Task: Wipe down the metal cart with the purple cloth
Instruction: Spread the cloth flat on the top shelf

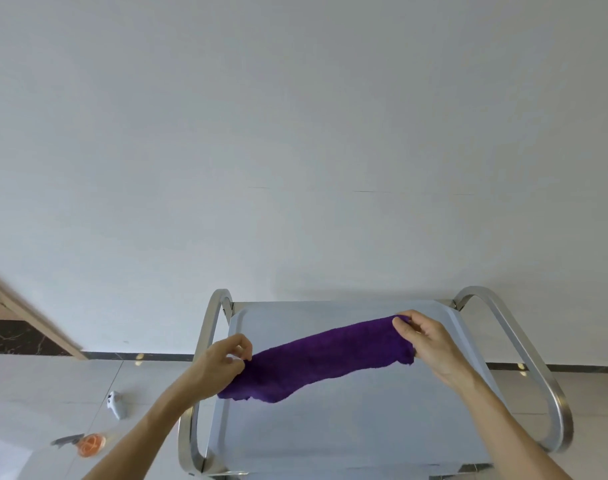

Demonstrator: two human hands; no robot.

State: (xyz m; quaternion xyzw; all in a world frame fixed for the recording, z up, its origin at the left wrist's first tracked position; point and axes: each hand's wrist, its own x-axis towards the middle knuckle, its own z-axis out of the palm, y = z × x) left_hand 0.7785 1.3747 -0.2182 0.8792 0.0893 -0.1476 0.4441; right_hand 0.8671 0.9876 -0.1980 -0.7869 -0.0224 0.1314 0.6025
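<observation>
The purple cloth (319, 362) is stretched in the air above the metal cart's top shelf (347, 427), slanting from lower left to upper right. My left hand (223, 363) pinches its near left end over the shelf's left edge. My right hand (423, 341) grips its far right end near the shelf's back right corner. The cloth sags a little between my hands and hangs below the left hand. The cart has curved steel handles on its left (205, 341) and right (531, 358).
A white wall stands close behind the cart. On the tiled floor to the left lie a small white and grey object (115, 405), a grey tool (67, 439) and an orange round item (92, 444). A wooden door frame (29, 310) is at far left.
</observation>
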